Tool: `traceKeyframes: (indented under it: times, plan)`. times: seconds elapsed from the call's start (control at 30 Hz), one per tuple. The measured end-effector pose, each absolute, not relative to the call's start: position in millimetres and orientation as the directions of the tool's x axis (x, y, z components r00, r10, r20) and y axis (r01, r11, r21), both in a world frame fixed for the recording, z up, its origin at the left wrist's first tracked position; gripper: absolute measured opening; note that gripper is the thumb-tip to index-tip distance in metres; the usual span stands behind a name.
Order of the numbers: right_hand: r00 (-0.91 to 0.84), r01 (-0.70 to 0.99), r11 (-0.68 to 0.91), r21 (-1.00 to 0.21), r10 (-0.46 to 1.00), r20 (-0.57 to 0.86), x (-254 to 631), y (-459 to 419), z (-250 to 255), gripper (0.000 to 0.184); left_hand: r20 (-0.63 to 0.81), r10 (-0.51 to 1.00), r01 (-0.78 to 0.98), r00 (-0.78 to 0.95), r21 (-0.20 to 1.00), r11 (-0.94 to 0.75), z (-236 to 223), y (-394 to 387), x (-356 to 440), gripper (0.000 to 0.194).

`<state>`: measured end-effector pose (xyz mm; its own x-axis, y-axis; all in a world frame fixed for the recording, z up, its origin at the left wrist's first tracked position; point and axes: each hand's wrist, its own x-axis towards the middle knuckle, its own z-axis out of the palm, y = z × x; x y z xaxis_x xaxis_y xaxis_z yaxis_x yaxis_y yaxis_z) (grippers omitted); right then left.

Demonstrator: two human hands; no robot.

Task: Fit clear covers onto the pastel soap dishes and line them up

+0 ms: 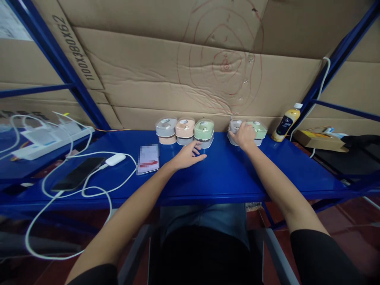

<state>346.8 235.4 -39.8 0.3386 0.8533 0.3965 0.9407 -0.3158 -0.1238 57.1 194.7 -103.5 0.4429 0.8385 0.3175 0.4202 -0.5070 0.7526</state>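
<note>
Three small lidded containers stand in a row at the back of the blue shelf [225, 178]: a grey one [166, 130], a pink one [184, 130] and a green one [204, 132]. My left hand [187, 155] lies on the shelf just in front of the green container, fingers loosely spread, holding nothing. Further right stand a white container [234, 126] and another green container [259, 130]. My right hand [245, 135] rests over these two, its fingers curled round the white one.
A yellow drink bottle [287, 122] leans at the back right. A small card or booklet [147, 159] lies left of my left hand. A black phone [77, 173], white charger [115, 159] and looping white cables [68, 190] occupy the left side. Cardboard sheets [192, 67] form the back wall.
</note>
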Motion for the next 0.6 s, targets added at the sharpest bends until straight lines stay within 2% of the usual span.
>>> traceKeyframes:
  times: [0.2,0.37,0.43,0.5,0.6]
  plan:
    - [0.334,0.942,-0.309,-0.128,0.884,0.328,356,235,-35,0.092,0.322,0.823,0.44,0.469,0.722,-0.533,-105,196,56,0.065]
    - [0.336,0.941,-0.302,-0.151,0.872,0.355,361,235,-34,0.102,0.381,0.812,0.5,0.442,0.648,-0.575,-105,193,56,0.061]
    - [0.343,0.939,-0.3,-0.17,0.863,0.371,360,232,-33,0.107,0.502,0.765,0.562,0.404,0.524,-0.64,-99,190,59,0.055]
    - [0.347,0.937,-0.296,-0.187,0.852,0.393,357,226,-29,0.109,0.627,0.68,0.65,0.38,0.343,-0.679,-86,189,67,0.053]
    - [0.34,0.939,-0.274,-0.206,0.82,0.461,350,213,-24,0.092,0.664,0.632,0.781,0.4,0.115,-0.614,-63,196,88,0.066]
